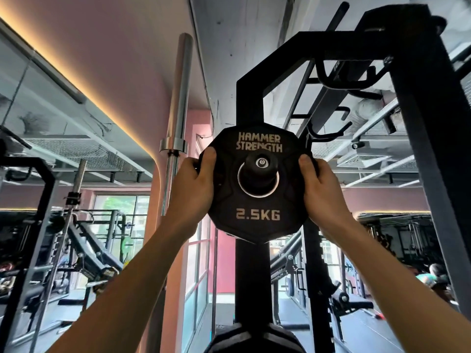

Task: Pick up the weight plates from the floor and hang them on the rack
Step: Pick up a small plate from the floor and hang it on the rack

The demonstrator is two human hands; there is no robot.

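Hanging step in hand. Left hand (pixel 195 179) and right hand (pixel 321 186) clamped on opposite edges of plate (pixel 257 215), held between them on rack (pixel 251 103) peg (pixel 260 164). Next: push fully home, release.

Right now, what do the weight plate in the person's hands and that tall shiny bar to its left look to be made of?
The weight plate looks rubber-coated: matte black, with pale raised lettering and a bright metal ring at its hole. The bar looks like polished or chromed steel, going by its mirror-like sheen. Both are guesses from looks alone.
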